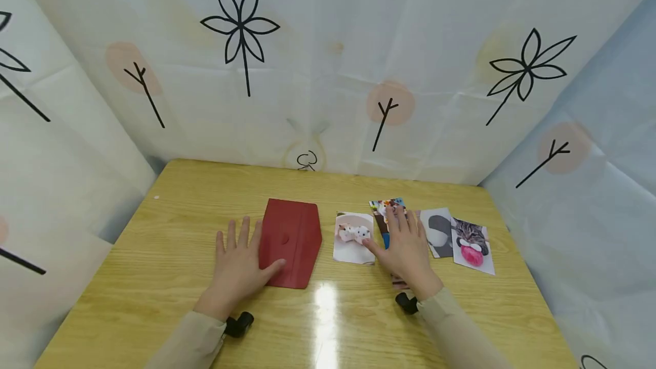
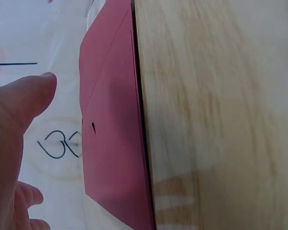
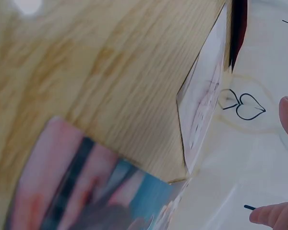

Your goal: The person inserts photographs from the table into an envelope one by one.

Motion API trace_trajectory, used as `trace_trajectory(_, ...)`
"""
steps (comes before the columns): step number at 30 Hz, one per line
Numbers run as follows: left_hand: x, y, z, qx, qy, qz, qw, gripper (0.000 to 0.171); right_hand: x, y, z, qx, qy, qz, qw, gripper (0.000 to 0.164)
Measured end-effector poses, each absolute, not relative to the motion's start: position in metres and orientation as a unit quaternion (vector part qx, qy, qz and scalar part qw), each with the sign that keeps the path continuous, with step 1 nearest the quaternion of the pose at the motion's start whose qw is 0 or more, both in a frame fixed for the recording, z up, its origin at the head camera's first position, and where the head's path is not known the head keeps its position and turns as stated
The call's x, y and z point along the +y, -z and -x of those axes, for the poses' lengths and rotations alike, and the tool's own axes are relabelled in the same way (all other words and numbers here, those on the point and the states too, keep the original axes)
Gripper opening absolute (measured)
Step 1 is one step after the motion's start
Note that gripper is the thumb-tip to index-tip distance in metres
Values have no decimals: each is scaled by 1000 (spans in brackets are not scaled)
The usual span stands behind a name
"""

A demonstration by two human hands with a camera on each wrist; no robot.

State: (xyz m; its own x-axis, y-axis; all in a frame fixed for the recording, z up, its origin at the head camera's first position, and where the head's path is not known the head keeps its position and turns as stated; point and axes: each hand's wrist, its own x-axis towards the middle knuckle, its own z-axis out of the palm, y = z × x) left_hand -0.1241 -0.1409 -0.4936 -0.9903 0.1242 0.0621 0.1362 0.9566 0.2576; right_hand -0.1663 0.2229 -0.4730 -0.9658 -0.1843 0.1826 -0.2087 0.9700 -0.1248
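A red envelope [image 1: 289, 244] with a pointed flap side lies on the wooden table, left of centre. My left hand [image 1: 238, 263] is spread at its left edge, with the thumb over its lower part in the head view. To the right, my right hand [image 1: 407, 246] is spread over a colourful photo [image 1: 381, 209], covering much of it. By the right thumb lies a photo of two small white animals [image 1: 355, 252]. Farther right are a grey-and-white photo [image 1: 438, 232] and a cat photo with a pink ball [image 1: 471, 252]. Neither hand grips anything.
The wooden table [image 1: 169, 266] is enclosed at the back and sides by white cloth [image 1: 318, 33] printed with flowers and twigs. A black wrist camera [image 1: 240, 324] sits on the left wrist and another [image 1: 406, 303] on the right. Light glares off the table's front middle.
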Motion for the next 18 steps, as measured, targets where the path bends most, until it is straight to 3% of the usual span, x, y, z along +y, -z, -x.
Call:
trace_trajectory(11, -120, 489, 127, -983, 172, 59, 31, 107, 211, 468, 181, -982, -153, -100, 35, 104)
trace_trajectory(18, -110, 493, 127, -979, 198, 39, 9, 108, 204, 469, 194, -977, -188, -96, -12, 102)
